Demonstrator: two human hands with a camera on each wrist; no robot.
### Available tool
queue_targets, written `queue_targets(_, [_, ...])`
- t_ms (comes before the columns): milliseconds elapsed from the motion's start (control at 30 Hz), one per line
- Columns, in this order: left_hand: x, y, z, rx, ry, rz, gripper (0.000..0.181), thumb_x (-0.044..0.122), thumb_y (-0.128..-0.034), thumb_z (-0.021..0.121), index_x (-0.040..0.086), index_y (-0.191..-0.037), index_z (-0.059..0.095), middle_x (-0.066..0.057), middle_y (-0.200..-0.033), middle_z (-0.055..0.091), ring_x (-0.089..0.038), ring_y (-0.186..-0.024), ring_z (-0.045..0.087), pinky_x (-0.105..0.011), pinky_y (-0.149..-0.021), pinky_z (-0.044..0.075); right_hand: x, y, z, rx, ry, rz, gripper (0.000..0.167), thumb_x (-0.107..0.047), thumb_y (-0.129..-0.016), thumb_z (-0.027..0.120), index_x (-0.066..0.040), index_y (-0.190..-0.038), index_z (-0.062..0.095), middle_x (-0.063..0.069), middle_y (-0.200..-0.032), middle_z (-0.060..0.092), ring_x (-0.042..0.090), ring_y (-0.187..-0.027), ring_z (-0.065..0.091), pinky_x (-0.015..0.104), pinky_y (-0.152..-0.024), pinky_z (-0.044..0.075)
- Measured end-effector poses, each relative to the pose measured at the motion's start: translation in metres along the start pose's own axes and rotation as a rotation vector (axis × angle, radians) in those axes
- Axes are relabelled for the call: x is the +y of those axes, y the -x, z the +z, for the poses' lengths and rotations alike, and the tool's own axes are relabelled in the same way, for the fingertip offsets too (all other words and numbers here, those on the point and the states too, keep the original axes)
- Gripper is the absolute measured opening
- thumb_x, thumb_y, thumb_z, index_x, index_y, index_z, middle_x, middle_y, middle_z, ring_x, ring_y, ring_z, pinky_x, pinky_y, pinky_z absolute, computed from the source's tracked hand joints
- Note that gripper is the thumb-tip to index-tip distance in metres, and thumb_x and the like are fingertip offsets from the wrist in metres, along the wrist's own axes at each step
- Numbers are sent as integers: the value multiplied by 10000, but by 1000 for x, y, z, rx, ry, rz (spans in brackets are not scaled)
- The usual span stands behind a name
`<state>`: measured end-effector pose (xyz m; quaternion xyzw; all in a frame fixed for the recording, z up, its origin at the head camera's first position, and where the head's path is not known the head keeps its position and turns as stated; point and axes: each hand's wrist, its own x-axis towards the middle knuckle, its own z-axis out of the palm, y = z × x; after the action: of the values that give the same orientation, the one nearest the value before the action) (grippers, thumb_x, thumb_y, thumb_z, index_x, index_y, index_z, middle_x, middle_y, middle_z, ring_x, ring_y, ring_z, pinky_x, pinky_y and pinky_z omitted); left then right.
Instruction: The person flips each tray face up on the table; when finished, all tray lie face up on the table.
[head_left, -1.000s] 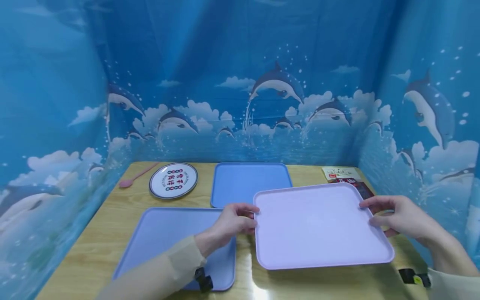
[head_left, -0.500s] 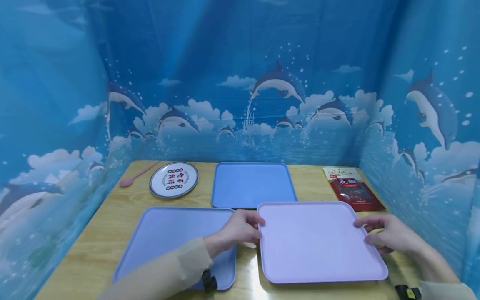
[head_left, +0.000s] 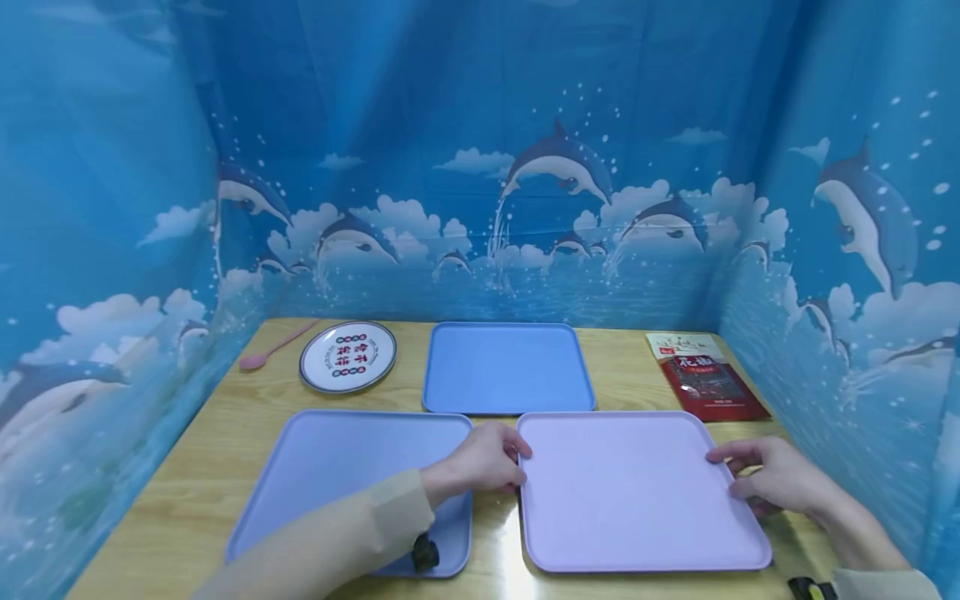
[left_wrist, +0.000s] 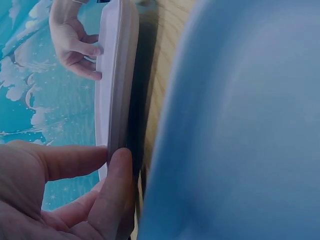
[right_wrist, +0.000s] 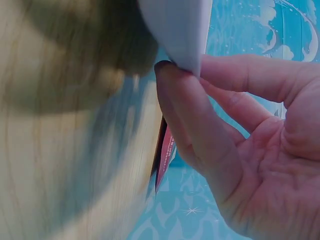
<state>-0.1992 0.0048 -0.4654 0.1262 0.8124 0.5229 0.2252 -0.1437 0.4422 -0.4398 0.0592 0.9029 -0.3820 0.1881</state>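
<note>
A pale pink-lilac tray (head_left: 641,492) lies between my two hands, at the front right of the table. My left hand (head_left: 486,458) pinches its left rim between thumb and fingers, as the left wrist view also shows. On the opposite side, my right hand (head_left: 780,477) pinches the right rim. In the right wrist view, a gap and shadow show between the pink tray's edge (right_wrist: 182,37) and the wooden surface, so that side is slightly raised. Under my left forearm lies a periwinkle tray (head_left: 337,467), partly hidden by the sleeve.
A blue tray (head_left: 506,367) lies at the back middle. To its left are a round white plate (head_left: 348,357) with printed characters and a pink spoon (head_left: 255,361). A red packet (head_left: 712,387) overlaps a cream packet (head_left: 678,343) at the back right. Dolphin-print curtains (head_left: 480,167) enclose the table.
Both hands have lowered the pink tray and brought it toward the table's front, levelling it beside the periwinkle tray. The red packet and the blue tray's corner, covered before, now show.
</note>
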Motion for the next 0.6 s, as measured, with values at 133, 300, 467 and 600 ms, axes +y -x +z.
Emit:
queue_targets(133, [1, 1, 2, 14, -85, 23, 313, -175, -746, 804, -39, -1028, 803, -28, -763, 642, -116, -545, 641, -242, -521, 627, 0, 1, 3, -29, -16, -26, 517, 8, -913, 740, 135, -1407, 656, 63, -1072, 722, 145, -752, 662, 356, -595, 654])
queue_targets(300, [2, 2, 2, 25, -157, 41, 307, -161, -743, 814, -39, -1024, 801, -21, -755, 656, -106, -529, 647, -223, -501, 604, -4, -2, 7, -24, 45, -39, 475, 8, -912, 756, 142, -1361, 682, 74, -1057, 709, 160, -835, 659, 397, -611, 684])
queue_targets(467, [2, 2, -1, 36, -193, 28, 296, -136, -754, 834, -25, -1027, 808, -28, -779, 679, -104, -544, 657, -226, -517, 606, -13, -9, 11, 17, 156, -36, 442, -32, -896, 817, 111, -1306, 734, 64, -993, 694, 186, -817, 672, 399, -588, 680])
queue_targets(600, [2, 2, -3, 30, -195, 7, 297, -119, -771, 840, -14, -1047, 807, -41, -821, 706, -113, -569, 673, -231, -527, 617, -23, -12, 12, 17, 252, -18, 475, -64, -892, 830, 115, -1318, 721, 70, -989, 722, 181, -790, 698, 395, -593, 674])
